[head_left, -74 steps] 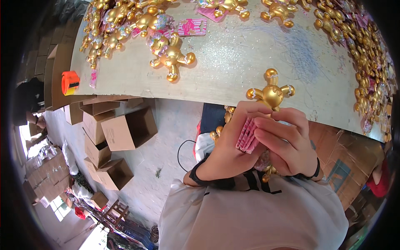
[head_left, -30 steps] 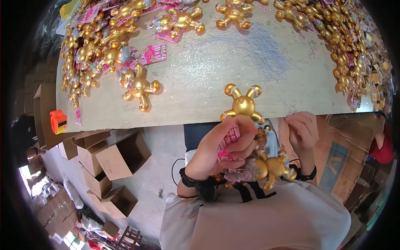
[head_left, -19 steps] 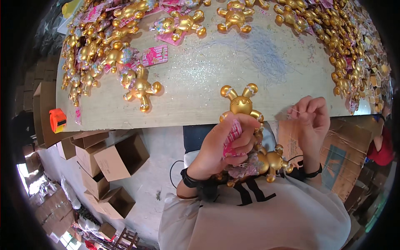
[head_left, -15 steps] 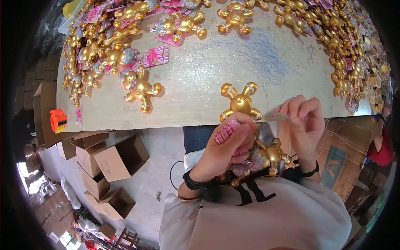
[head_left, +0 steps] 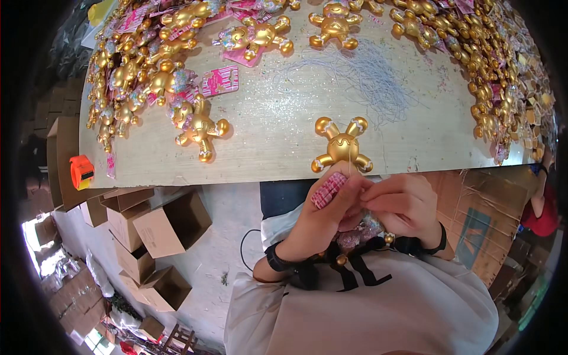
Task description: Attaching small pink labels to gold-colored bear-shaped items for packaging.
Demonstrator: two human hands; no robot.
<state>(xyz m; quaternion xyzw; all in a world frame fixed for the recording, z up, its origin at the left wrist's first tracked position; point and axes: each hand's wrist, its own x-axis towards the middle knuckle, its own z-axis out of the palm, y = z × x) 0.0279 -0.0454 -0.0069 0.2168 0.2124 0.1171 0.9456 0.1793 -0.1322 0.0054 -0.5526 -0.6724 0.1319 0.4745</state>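
Observation:
My left hand (head_left: 331, 207) is closed around a pink-and-white patterned card (head_left: 329, 190), with its thumb pressed on top. Against that thumb, my right hand (head_left: 408, 204) pinches its fingertips together; what lies between them is too small to make out. A thin pale thread (head_left: 350, 158) rises above the left knuckles. Just beyond my hands, a gold gingerbread-man ornament (head_left: 343, 147) lies at the table's near edge. Under my hands, against my shirt, is a glittery pink and pastel piece (head_left: 358, 234) with gold knobs, mostly covered.
Heaps of gold ornaments (head_left: 127, 77) with pink cards fill the table's left, and another heap (head_left: 485, 89) its right. Loose pale threads (head_left: 373, 80) lie mid-table. An orange tape roll (head_left: 81, 171) sits at the left edge. Open cardboard boxes (head_left: 171, 222) stand on the floor.
My right hand has moved left and down, from apart to touching my left hand's fingertips. It now covers much of the gold piece at my lap. The table ornaments stay put.

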